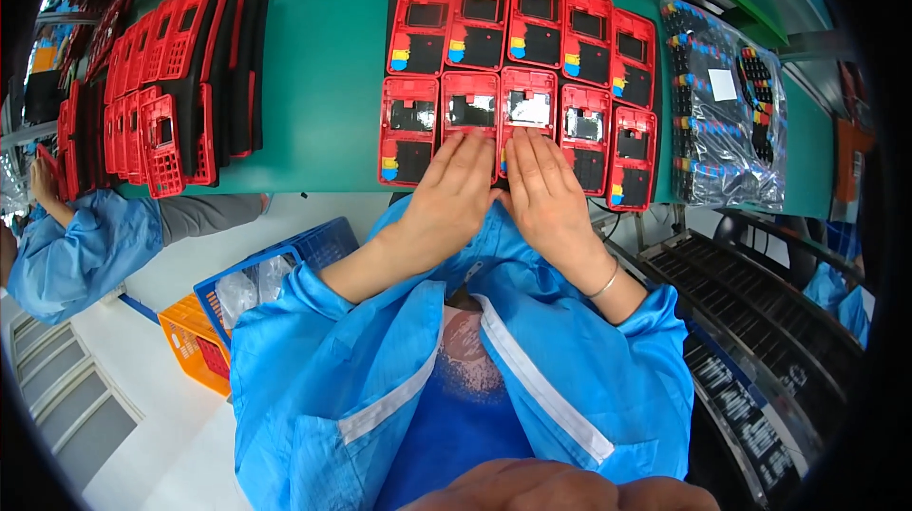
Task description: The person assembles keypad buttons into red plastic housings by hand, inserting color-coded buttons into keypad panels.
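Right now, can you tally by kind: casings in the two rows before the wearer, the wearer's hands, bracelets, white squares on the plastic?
Red casings: 10
Left hand and right hand: 2
Bracelet: 1
White square: 1
Total: 14

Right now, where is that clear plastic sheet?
In the head view, the clear plastic sheet is at the upper right, on the green table, just right of the rows of red cases by the hands.

Bare tabletop (323, 84) leaves passage between red housings (529, 79) and stacked covers (176, 65).
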A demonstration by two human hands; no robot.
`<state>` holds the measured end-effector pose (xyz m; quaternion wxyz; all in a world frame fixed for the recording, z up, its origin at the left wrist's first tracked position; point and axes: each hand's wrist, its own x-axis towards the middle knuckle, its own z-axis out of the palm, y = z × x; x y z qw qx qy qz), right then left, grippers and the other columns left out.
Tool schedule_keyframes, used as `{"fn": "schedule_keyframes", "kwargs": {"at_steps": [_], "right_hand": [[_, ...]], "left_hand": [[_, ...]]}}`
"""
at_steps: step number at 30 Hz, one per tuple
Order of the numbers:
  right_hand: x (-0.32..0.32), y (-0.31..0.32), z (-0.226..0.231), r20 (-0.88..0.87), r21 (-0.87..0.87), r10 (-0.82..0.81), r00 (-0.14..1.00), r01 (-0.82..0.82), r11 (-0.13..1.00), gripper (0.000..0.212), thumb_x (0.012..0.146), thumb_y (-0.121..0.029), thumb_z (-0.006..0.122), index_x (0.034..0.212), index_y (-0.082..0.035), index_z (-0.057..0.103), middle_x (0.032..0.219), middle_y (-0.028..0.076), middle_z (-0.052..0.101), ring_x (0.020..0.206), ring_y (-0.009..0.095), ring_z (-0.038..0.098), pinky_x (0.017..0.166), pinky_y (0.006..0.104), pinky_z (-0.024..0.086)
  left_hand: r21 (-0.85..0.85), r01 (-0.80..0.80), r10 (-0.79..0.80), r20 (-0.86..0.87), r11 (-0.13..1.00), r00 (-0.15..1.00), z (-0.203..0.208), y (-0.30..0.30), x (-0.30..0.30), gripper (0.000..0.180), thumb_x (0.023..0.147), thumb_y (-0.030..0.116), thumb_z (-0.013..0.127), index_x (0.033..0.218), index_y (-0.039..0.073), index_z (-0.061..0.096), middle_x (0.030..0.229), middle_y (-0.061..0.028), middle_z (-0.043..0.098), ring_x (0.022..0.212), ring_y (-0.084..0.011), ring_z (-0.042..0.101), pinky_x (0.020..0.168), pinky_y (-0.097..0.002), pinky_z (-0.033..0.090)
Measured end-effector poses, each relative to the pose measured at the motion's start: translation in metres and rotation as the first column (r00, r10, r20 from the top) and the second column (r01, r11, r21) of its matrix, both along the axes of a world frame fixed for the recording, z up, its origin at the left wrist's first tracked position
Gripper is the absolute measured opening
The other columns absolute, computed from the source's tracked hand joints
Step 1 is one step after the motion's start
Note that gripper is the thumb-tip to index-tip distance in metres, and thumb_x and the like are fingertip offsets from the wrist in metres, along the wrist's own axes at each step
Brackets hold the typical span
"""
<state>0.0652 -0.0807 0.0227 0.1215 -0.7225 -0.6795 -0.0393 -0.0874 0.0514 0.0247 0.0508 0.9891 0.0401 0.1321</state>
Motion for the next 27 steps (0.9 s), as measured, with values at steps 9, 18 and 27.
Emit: {"fn": "schedule_keyframes", "kwargs": {"at_steps": [9,18,27], "right_hand": [[-0.005,0.003,0.016,0.001,-0.001,0.141,0.99,-0.141,0.99,0.057,0.089,-0.018,0.07,0.137,0.01,0.058,0.147,0.023,0.054,0.141,0.035,0.051,0.121,0.0504,0.038],[0.029,0.036,0.039,-0.169,0.086,0.189,0.967,-0.176,0.981,0.051,0.089,-0.026,0.074,0.127,0.007,0.065,0.141,0.02,0.061,0.135,0.034,0.055,0.12,0.0495,0.038],[0.063,0.107,0.026,0.142,0.161,0.195,0.971,-0.217,0.963,0.046,0.091,-0.032,0.073,0.117,0.006,0.072,0.118,0.015,0.072,0.115,0.028,0.067,0.12,0.0463,0.039]], "left_hand": [[-0.112,0.056,-0.051,0.046,0.992,0.998,-0.01,0.012,-0.007,0.051,0.089,0.01,0.066,0.135,-0.011,0.06,0.147,-0.0256,0.054,0.134,-0.0382,0.054,0.115,-0.043,0.045],[-0.274,-0.043,0.046,0.004,0.961,0.999,0.018,0.05,-0.057,0.059,0.079,0.008,0.084,0.134,-0.004,0.064,0.142,-0.0186,0.061,0.132,-0.037,0.059,0.11,-0.0491,0.05],[-0.071,-0.042,0.044,0.027,0.997,0.999,-0.013,0.045,-0.068,0.045,0.089,0.006,0.061,0.133,-0.004,0.064,0.148,-0.0195,0.058,0.142,-0.0339,0.053,0.117,-0.0509,0.044]]}}
